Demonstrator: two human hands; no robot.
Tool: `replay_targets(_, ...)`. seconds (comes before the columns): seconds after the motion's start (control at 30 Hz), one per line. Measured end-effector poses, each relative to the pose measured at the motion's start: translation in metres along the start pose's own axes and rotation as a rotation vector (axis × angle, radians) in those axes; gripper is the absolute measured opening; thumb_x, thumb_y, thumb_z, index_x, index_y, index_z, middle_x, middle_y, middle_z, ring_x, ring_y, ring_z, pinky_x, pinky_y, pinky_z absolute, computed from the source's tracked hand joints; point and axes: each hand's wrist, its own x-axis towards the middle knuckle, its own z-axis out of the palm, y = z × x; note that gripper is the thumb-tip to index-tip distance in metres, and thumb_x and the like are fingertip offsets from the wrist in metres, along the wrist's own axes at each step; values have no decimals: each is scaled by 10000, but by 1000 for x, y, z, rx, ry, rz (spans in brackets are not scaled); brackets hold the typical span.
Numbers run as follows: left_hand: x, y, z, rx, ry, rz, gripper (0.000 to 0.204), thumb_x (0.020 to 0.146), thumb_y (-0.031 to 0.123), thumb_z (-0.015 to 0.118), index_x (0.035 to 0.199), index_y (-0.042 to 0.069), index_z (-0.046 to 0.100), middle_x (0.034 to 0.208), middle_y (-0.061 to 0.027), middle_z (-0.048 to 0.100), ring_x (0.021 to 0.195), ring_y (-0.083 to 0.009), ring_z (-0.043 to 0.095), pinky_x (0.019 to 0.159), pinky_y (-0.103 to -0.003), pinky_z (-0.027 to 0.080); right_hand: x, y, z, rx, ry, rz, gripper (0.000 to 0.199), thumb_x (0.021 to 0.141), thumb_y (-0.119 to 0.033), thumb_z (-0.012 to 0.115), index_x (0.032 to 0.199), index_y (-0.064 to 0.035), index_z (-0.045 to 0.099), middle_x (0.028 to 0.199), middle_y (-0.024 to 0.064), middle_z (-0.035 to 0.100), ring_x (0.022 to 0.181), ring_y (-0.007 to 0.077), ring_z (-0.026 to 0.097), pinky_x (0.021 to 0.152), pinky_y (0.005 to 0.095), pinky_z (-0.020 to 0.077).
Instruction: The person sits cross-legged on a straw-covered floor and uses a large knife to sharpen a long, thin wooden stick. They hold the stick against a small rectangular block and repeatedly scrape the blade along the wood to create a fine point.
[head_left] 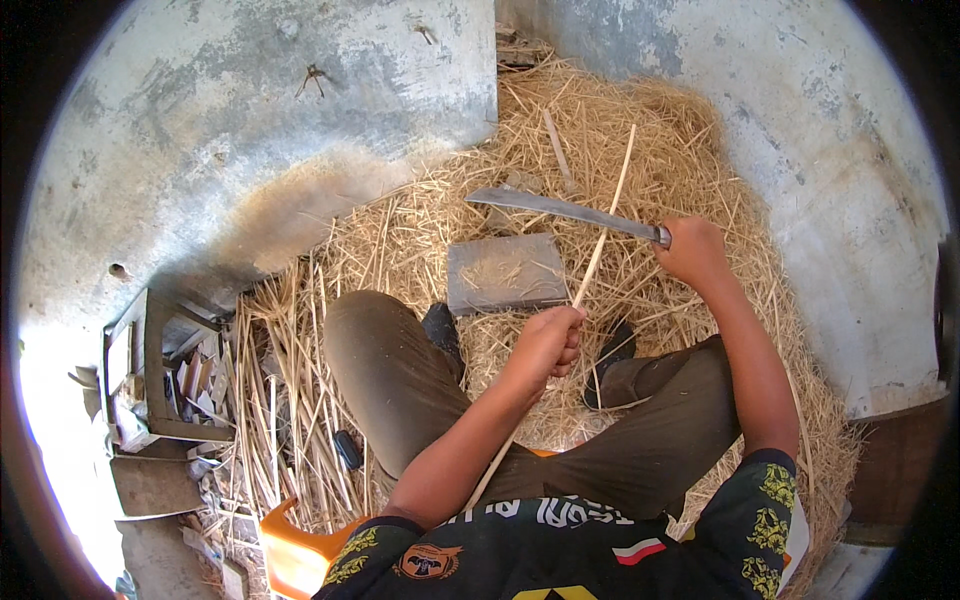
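Note:
My left hand [546, 347] is closed around a long, thin, pale stick [606, 230], which looks like split bamboo or cane. The stick slants from my lap up to the far right. In my right hand [693, 250] is the handle of a machete [565, 208]. Its long grey blade points left and crosses the upper part of the stick; whether the two touch I cannot tell. Below the blade, between my feet, a rectangular block [506, 272] lies with some shavings on top.
Straw-like shavings [660, 140] cover the floor ahead and to the right. Several long sticks [290, 400] lie at my left, with a small black object [347, 449] on them. A wooden frame [155, 370] stands beyond. An orange plastic seat [300, 550] shows beneath me. Concrete walls [300, 120] enclose the corner.

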Motion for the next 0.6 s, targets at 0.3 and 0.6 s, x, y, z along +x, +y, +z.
replay_targets(0.3,4,1,1,-50,28,-49,277,957,366,588,831,143,483,619,84,353,468,-37,294,434,-238,234,1,0,6,35,31,-33,169,756,-262,675,748,-94,660,675,170,654,660,375,667,639,487,545)
replay_targets(0.6,4,-1,-1,-90,-1,3,367,937,455,603,848,119,484,574,79,291,459,-63,316,442,-255,261,2,0,7,8,11,-21,184,767,-279,672,762,-97,647,676,158,650,655,367,664,632,485,542)
